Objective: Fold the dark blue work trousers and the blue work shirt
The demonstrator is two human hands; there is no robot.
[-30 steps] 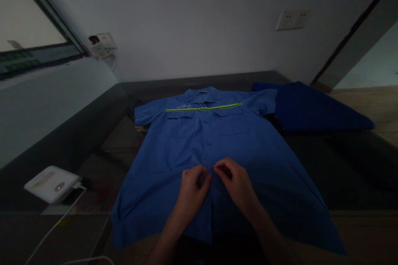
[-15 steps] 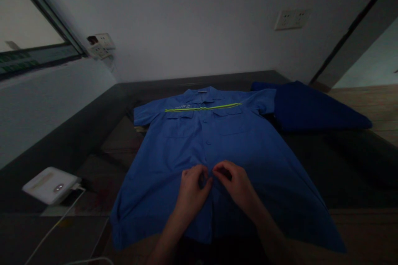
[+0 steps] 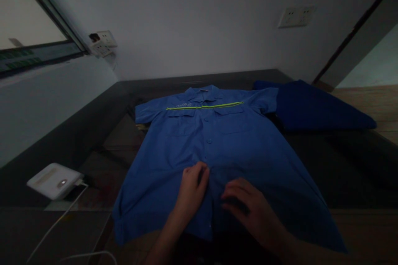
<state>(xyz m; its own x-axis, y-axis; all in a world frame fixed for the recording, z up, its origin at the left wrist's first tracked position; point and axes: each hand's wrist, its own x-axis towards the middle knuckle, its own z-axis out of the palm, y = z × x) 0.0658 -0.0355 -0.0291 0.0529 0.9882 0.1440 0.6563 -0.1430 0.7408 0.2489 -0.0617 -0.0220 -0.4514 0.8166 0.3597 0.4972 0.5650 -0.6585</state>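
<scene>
A blue short-sleeved work shirt (image 3: pixel 248 149) lies spread out front side up, collar away from me, with a yellow-green stripe across the chest. Buttons (image 3: pixel 209 141) run down its front placket. My left hand (image 3: pixel 193 182) pinches the shirt's front edge below the lower visible button. To the right of the placket, my right hand (image 3: pixel 245 203) hovers over or rests lightly on the cloth, its thumb and fingers curved and apart. Nothing shows between them.
Dark blue folded cloth (image 3: pixel 320 109) lies by the right sleeve. A white box-shaped device (image 3: pixel 54 181) with a white cable (image 3: pixel 59 221) sits at the left. Wall sockets (image 3: pixel 297 17) are on the wall behind the dark table (image 3: pixel 342 165).
My right hand has moved down and to the right, away from the placket, and its fingers have parted. My left hand stays at the shirt's front edge. The view has shifted slightly.
</scene>
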